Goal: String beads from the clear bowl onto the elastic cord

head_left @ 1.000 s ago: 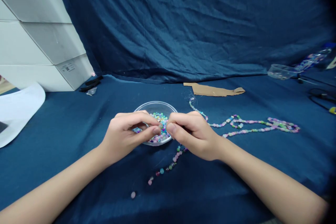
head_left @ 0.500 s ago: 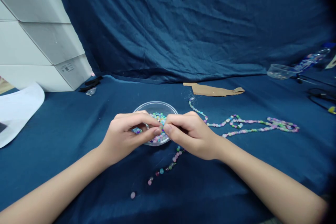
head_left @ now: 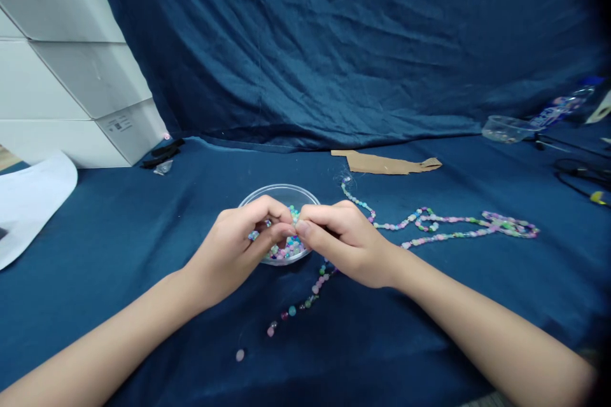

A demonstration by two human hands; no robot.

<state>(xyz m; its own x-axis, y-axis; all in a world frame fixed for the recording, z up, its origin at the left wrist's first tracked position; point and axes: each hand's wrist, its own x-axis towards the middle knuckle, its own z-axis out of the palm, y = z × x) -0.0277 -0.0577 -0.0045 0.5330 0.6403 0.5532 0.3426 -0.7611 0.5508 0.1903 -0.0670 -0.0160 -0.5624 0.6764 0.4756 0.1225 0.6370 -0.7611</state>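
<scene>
White boxes (head_left: 76,82) are standing far left. Left hand (head_left: 233,238) is pinching, thumb and forefinger tips together, over the clear bowl (head_left: 281,194); loose beads (head_left: 286,248) are sitting inside. Right hand (head_left: 353,248) is pinching too, fingers curled, tips meeting the left's. Can't tell what either is gripping. Strung beads (head_left: 449,238) are lying on the bench (head_left: 143,229), mostly right of the hands. Bottle (head_left: 563,106) is leaning far right.

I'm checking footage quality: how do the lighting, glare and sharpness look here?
In the head view, soft sheen catches the blue backdrop; in the head view, the upper right corner goes black and the bottle below it looks smeared; in the head view, detail between the left hand and right hand is too small to read.
</scene>
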